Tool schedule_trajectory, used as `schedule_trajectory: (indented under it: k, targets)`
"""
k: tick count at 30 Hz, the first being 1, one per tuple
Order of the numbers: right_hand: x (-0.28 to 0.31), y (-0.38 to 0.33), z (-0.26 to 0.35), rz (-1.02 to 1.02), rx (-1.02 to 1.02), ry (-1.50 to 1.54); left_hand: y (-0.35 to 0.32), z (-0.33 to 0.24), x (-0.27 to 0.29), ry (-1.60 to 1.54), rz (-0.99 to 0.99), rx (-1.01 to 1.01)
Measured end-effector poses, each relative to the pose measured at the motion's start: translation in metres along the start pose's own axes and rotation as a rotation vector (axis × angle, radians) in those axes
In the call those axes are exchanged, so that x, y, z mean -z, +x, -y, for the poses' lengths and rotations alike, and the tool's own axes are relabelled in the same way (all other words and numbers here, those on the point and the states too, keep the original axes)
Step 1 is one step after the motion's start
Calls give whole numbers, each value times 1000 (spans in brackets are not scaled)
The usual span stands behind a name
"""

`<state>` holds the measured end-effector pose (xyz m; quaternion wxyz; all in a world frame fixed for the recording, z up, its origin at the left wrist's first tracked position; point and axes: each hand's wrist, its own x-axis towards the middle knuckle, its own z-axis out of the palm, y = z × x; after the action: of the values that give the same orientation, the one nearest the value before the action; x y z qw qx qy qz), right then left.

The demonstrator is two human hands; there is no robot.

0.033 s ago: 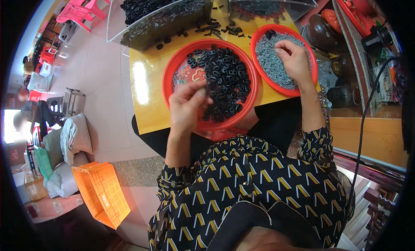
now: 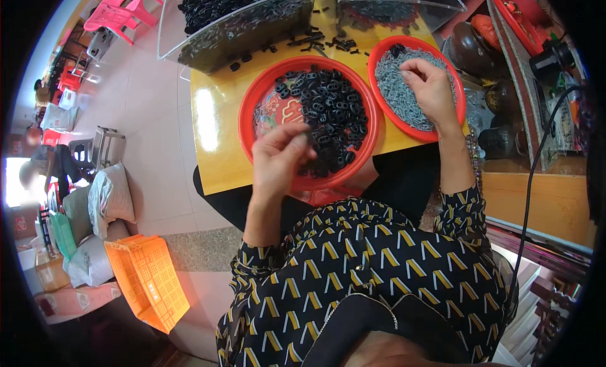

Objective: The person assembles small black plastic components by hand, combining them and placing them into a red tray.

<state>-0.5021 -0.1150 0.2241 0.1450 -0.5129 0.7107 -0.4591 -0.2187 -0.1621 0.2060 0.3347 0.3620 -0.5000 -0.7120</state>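
Note:
My left hand (image 2: 278,158) is closed in a pinch over the near left part of a round red tray (image 2: 245,108). Its fingertips are at the edge of a heap of small black plastic pieces with two holes (image 2: 334,105). Whatever is between those fingers is lost against the dark heap. My right hand (image 2: 434,96), thumb and fingertips pressed together, is above a second red tray (image 2: 461,102) filled with small silver screws (image 2: 398,92). I cannot make out what this pinch holds. A small black clump (image 2: 397,49) lies at the far edge of the screws.
Two clear plastic bins (image 2: 246,35) (image 2: 391,7) of black parts stand at the yellow table's far side (image 2: 221,165). Loose black bits (image 2: 312,42) lie before them. Brown jars (image 2: 470,48) and a black cable (image 2: 533,171) are at right; an orange crate (image 2: 148,282) at lower left.
My left hand has shifted slightly right and nearer to me over the tray. My right hand stays pinched over the screws, almost unmoved.

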Motion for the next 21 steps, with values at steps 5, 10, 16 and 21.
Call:
schedule_trajectory:
  k: [5, 10, 16, 21]
  targets:
    - [-44, -7, 43, 262, 8, 307, -34, 3, -19, -128, 204, 103]
    - [-105, -1, 76, 524, 140, 255, -44, -1, -22, -77, 195, 99]
    - [-148, 9, 88, 779, 120, 310, -46, 2, -15, -154, 114, 112]
    - [-133, 3, 83, 646, 152, 349, -41, 9, -9, -357, 19, 40]
